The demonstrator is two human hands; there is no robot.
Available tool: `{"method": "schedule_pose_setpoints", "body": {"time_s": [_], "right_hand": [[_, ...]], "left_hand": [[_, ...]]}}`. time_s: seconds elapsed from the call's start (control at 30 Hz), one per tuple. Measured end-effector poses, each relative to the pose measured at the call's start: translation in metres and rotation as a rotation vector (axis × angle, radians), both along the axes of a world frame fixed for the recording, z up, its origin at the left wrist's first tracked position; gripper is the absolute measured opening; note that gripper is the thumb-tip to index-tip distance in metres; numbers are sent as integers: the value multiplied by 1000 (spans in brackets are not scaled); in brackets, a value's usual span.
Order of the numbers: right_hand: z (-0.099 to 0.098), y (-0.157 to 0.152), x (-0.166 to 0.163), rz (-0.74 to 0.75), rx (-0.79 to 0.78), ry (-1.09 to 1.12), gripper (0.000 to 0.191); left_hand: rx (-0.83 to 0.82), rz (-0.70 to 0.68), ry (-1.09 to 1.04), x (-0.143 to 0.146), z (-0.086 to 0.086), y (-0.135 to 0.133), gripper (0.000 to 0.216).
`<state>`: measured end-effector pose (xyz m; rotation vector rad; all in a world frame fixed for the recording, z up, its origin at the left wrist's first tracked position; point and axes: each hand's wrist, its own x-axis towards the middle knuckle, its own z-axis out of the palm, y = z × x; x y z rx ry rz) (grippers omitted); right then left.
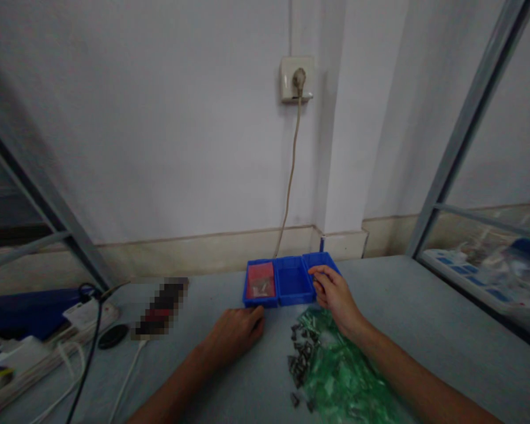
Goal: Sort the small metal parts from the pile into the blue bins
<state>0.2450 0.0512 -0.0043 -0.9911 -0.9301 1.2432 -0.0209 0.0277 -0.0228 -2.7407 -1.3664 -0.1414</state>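
Observation:
My right hand (333,292) is over the front of the right-hand blue tray (320,259), its thumb and fingers pinched together. Whatever small thing they may hold is too hard to make out. My left hand (237,331) rests curled on the table, just in front of the left blue tray (260,304); its fingertips are hidden. In that tray lies a pink sheet (260,272) with a small clear bag (261,287) on it. The middle blue tray (294,280) shows its bare floor. Small dark metal-looking pieces (301,356) are heaped beside a green plastic bag (344,377) below my right hand.
At left lie a pixelated phone-like object (161,309) with a white cable, a round black disc (113,336) and a power strip (9,386). A corded plug (299,79) sits in the wall socket. Metal frame posts (463,112) stand on both sides.

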Motion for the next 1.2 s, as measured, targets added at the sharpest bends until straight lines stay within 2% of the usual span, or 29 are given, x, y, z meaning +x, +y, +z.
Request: {"method": "schedule_pose_setpoints", "body": {"time_s": [0.63, 0.8, 1.03, 1.2], "right_hand": [[-1, -1, 1, 38, 17, -47, 29], [3, -4, 0, 83, 121, -74, 28], [8, -11, -3, 104, 278, -247, 29], [10, -14, -4, 182, 220, -88, 26]], "left_hand": [[-6, 5, 5, -1, 3, -3, 14], [-9, 2, -20, -2, 0, 0, 13], [-33, 5, -40, -3, 1, 1, 13], [-47, 17, -45, -2, 3, 0, 13]]}}
